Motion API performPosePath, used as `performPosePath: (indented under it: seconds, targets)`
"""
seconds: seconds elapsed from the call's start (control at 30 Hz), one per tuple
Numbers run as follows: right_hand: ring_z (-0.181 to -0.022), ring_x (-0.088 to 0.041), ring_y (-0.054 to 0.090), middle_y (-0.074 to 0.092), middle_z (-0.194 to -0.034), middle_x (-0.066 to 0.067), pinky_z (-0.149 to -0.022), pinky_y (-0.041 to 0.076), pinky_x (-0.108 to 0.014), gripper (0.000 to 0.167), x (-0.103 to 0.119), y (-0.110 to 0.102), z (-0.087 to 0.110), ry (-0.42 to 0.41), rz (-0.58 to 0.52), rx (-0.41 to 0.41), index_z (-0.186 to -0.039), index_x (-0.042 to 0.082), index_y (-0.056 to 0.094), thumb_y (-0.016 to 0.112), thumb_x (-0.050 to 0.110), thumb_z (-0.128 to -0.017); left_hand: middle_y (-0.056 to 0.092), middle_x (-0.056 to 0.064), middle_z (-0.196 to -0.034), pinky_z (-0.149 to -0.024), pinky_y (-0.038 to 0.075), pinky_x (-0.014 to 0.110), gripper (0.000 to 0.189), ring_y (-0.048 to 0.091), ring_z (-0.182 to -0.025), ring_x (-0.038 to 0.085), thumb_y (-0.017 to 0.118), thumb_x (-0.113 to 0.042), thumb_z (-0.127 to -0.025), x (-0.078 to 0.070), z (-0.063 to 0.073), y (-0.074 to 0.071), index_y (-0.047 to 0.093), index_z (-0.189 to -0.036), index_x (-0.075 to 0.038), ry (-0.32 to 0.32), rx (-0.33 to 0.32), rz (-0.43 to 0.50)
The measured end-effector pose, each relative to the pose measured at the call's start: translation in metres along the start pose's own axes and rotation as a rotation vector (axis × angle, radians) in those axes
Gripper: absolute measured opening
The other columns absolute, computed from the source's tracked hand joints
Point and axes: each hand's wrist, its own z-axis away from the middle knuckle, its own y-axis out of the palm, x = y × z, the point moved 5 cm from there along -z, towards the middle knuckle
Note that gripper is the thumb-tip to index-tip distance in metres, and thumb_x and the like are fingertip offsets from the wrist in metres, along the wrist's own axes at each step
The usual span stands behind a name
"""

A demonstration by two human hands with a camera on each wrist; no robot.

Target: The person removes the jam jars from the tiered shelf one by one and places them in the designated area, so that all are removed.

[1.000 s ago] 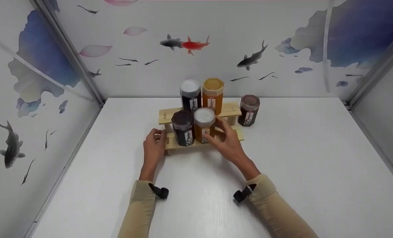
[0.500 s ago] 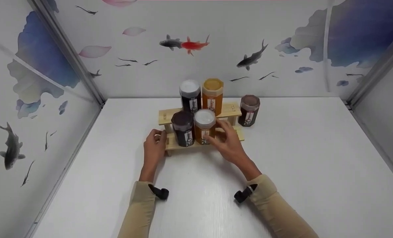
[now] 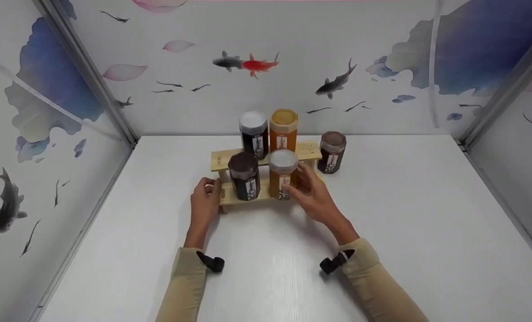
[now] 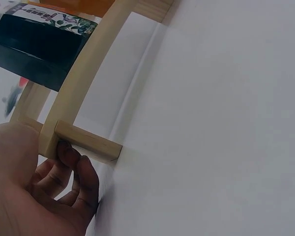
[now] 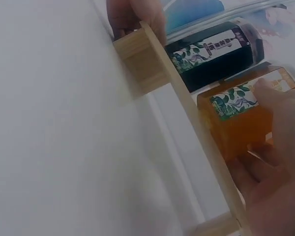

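Both hands are busy at a two-tier rack of pale wood (image 3: 219,162) on a white table (image 3: 274,273) in the head view: the person's left hand (image 3: 204,202) grips the left end of its lower board, and the right hand (image 3: 316,197) holds an amber octagonal jar with a frosted white lid (image 3: 278,178), thumb across the front and fingers on the right side. That jar stands upright on the lower tier, a narrow gap from a near-black octagonal jar with a dark brown lid (image 3: 243,175) to its left. On the upper tier, a black octagonal jar with a white lid (image 3: 254,136) stands just beside an orange octagonal jar with a yellow lid (image 3: 284,129); a dark red-brown jar with a brown lid (image 3: 332,152) is upright on the table, just right of the rack. Tan sleeves (image 3: 183,277) cover both forearms. From the left wrist, the left hand's fingers are curled beneath the board's end, next to a short wooden leg (image 4: 88,140). From the right wrist, the right hand's thumb lies over the amber jar's leaf-printed label (image 5: 234,101), while other fingers bend around its far side; its base is close to the board's front edge.
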Motion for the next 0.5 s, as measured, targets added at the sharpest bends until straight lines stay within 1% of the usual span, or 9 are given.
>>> performPosePath:
  seconds: [0.13,0.2,0.27,0.37,0.43,0.5]
  targets:
    - [-0.142,-0.027,0.063,0.062,-0.157,-0.008,-0.116,0.051,-0.052,0.073,0.002,-0.021,0.0,0.032,0.043,0.005,-0.162,0.022,0.047,0.078,0.045,-0.1,0.071,0.007,-0.092,-0.062,0.048,0.029,0.031,0.06,-0.074,0.016,0.054,-0.038,-0.114,0.002,0.001,0.0,0.065,-0.12,-0.009,-0.009,0.0,0.001]
    - [-0.14,-0.028,0.064,0.062,-0.156,-0.01,-0.114,0.053,-0.053,0.073,0.004,-0.033,0.0,0.036,0.066,0.01,-0.163,0.021,0.047,0.079,0.043,-0.1,0.071,0.008,-0.093,-0.063,0.049,0.029,0.031,0.06,-0.074,0.017,0.054,-0.038,-0.114,0.003,0.001,0.0,0.065,-0.12,-0.009,-0.009,-0.001,0.002]
    - [-0.138,-0.029,0.066,0.063,-0.154,-0.01,-0.113,0.054,-0.05,0.073,0.008,-0.046,0.0,0.027,0.09,0.006,-0.163,0.021,0.047,0.08,0.04,-0.1,0.071,0.008,-0.092,-0.062,0.049,0.03,0.032,0.06,-0.074,0.017,0.054,-0.038,-0.114,0.002,0.001,0.0,0.065,-0.12,-0.009,-0.007,0.0,0.007]
    - [-0.136,-0.027,0.067,0.065,-0.153,-0.007,-0.111,0.056,-0.04,0.072,0.015,-0.067,0.0,0.007,0.11,-0.026,-0.163,0.023,0.048,0.08,0.036,-0.1,0.071,0.008,-0.092,-0.062,0.049,0.03,0.031,0.06,-0.074,0.017,0.054,-0.038,-0.114,0.002,0.0,0.0,0.065,-0.12,-0.009,-0.003,0.002,0.017]
    - [-0.135,-0.025,0.067,0.065,-0.152,-0.006,-0.109,0.055,-0.031,0.069,0.019,-0.081,0.0,-0.008,0.112,-0.07,-0.162,0.024,0.05,0.08,0.035,-0.1,0.072,0.008,-0.092,-0.061,0.049,0.03,0.031,0.06,-0.073,0.017,0.054,-0.038,-0.114,0.001,0.0,0.0,0.065,-0.12,-0.009,-0.003,0.003,0.026]
    - [-0.136,-0.025,0.067,0.066,-0.152,-0.006,-0.108,0.054,-0.025,0.068,0.022,-0.096,0.001,-0.019,0.102,-0.131,-0.161,0.025,0.051,0.08,0.033,-0.101,0.072,0.009,-0.092,-0.059,0.05,0.029,0.031,0.061,-0.072,0.017,0.054,-0.038,-0.114,0.001,0.0,0.0,0.065,-0.12,-0.01,-0.006,0.007,0.034]
